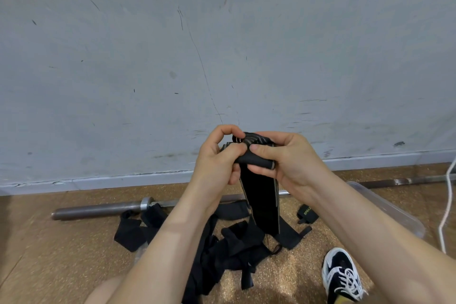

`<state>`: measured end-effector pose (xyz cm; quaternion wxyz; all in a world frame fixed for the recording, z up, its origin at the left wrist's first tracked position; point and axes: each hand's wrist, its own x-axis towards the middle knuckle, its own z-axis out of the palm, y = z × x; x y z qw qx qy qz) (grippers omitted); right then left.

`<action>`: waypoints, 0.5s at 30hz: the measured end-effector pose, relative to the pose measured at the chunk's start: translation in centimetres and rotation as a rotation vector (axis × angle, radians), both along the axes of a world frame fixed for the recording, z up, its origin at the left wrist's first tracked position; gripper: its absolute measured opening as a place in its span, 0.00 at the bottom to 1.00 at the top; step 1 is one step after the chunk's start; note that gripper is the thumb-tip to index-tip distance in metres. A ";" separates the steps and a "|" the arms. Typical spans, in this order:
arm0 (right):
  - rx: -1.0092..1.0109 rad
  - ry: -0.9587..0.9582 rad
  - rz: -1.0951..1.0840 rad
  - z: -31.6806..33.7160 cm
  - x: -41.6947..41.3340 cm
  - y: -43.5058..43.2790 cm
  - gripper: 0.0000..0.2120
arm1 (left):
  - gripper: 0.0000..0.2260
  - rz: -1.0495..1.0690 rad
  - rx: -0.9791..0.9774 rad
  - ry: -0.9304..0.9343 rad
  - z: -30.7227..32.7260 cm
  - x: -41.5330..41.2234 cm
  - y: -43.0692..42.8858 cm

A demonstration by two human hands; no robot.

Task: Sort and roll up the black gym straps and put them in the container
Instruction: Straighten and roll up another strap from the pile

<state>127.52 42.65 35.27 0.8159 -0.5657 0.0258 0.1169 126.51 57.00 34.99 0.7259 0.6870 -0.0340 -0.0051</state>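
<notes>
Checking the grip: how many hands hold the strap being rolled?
2. The left hand pinches the rolled top of the strap from the left; the right hand grips it from the right. Neither is hidden.

Gym, weights area by look of it. Steel barbell [98, 210] lying on floor along wall, thick sleeve and collar at left end. Floor [61, 254] speckled tan, cork-like matting. Grey wall [222, 44] bare, heavily scuffed and scratched, pale skirting [123, 180] at foot. Black straps [222, 254] heaped on floor, lifting-type webbing. Small wrist wrap [306, 212] with yellow-green lettering near heap. Black-and-white laced trainer [341, 274] lower right. Clear container [385, 207] on floor at right.
</notes>
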 end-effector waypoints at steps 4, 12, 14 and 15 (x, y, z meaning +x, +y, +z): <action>0.113 0.029 0.012 0.7 0.2 -0.6 0.10 | 0.09 -0.236 -0.023 -0.037 0.3 0.0 1.6; 0.130 0.042 0.035 1.1 -0.4 -0.6 0.08 | 0.08 -0.212 -0.016 -0.095 -0.1 0.5 2.0; 0.050 0.063 0.001 0.9 -0.4 -0.7 0.03 | 0.09 -0.223 -0.012 -0.085 -0.1 0.5 2.0; 0.004 0.073 -0.012 0.8 -0.4 -0.8 0.02 | 0.09 -0.223 -0.004 -0.079 -0.1 0.5 2.0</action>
